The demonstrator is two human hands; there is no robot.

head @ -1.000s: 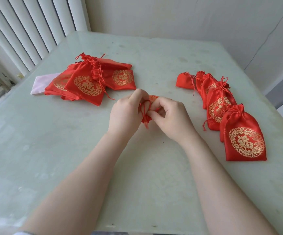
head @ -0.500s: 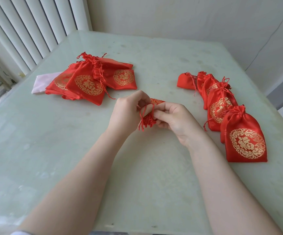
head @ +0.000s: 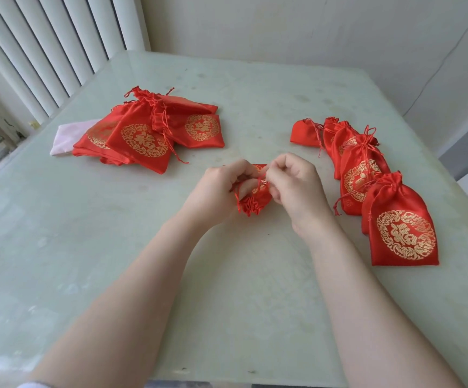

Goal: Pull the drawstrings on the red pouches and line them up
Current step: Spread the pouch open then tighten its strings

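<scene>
At counter (head: 255, 303) centre, one red pouch (head: 253, 204) is held between both hands, its gathered mouth turned toward the person. Left hand (head: 217, 191) is curled round the pouch neck, cord pinched; right hand (head: 297, 186) is closed narrow on the drawstring (head: 261, 179). Exact finger contact is partly hidden. Finished row (head: 367, 186) is laid along the right, overlapping, nearest pouch (head: 403, 233) face up. Unsorted pile (head: 148, 133) is left at far left, resting on a pink cloth (head: 64, 138). Likely risks: cord slipped from the narrow pinch if pulled unevenly; one string drawn alone, so the mouth closes lopsided; the row nudged out of line when this pouch is set down.
</scene>
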